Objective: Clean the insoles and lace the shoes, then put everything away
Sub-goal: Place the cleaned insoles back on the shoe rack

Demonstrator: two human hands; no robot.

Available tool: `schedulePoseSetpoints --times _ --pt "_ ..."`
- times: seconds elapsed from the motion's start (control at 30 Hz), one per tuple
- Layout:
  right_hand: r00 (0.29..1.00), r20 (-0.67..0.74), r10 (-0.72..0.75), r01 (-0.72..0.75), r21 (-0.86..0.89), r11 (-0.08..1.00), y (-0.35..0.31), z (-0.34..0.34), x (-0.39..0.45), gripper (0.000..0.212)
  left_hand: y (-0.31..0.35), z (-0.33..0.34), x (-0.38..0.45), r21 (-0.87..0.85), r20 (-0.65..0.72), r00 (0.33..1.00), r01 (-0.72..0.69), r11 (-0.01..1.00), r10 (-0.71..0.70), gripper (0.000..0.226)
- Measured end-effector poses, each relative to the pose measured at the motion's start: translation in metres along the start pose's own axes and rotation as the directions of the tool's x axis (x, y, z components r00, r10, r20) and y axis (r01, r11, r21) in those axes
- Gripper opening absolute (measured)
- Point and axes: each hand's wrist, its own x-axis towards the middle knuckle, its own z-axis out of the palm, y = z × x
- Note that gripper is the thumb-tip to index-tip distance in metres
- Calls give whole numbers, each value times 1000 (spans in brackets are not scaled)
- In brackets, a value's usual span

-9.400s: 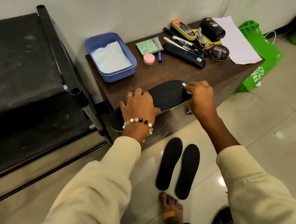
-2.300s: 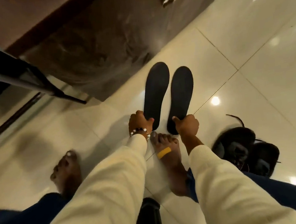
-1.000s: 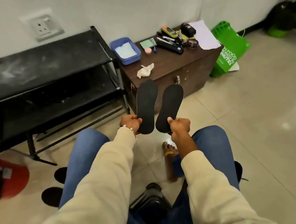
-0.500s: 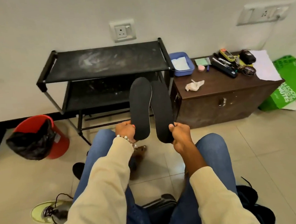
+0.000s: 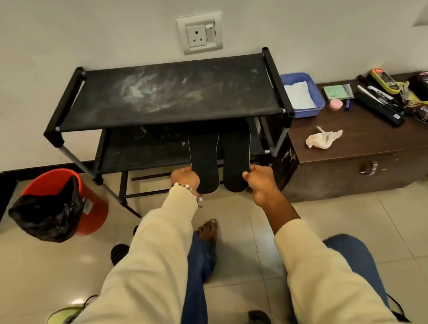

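1. Two black insoles are held side by side at their heel ends: the left insole (image 5: 203,160) is gripped by the left hand (image 5: 185,178), the right insole (image 5: 236,159) by the right hand (image 5: 259,180), fingers curled round the edges.
2. The toe ends are pushed in over the lower shelf (image 5: 143,153) of the black shoe rack (image 5: 168,92), under its dusty top shelf; whether they already rest on the shelf cannot be told.
3. The putting-away of the insoles is judged to be under way but not finished, since neither insole is released.
4. A crumpled wipe (image 5: 322,138) is left on the brown cabinet (image 5: 364,143), beside a blue tray (image 5: 303,94) and a cluster of shoe-care items (image 5: 396,95); cleaning is judged to be done, though the cleanness of the insoles cannot be checked.
5. A light green shoe (image 5: 63,319) with loose laces is seen on the floor at the lower left, and something dark lies at the lower right edge; lacing is judged to be outstanding.
6. The clearing of the cabinet top and the storing of the shoes are also judged to be left.
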Motion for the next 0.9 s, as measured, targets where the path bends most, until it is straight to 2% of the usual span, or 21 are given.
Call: schedulePoseSetpoints --times 0.23,0.4,0.67,0.9 --pt "995 -25 -100 96 -123 988 -28 28 95 29 16 21 107 -34 -52 999 -4 999 2 42" --pt "983 -57 -172 146 -321 936 -31 34 136 28 -3 31 179 -28 -103 994 -32 999 29 41" --pt "976 -57 -212 150 -531 834 -35 37 139 11 20 41 132 40 -295 949 -102 994 109 35" --pt "975 -79 -210 100 -685 722 -35 38 129 19 29 46 113 184 -290 949 -71 980 123 35"
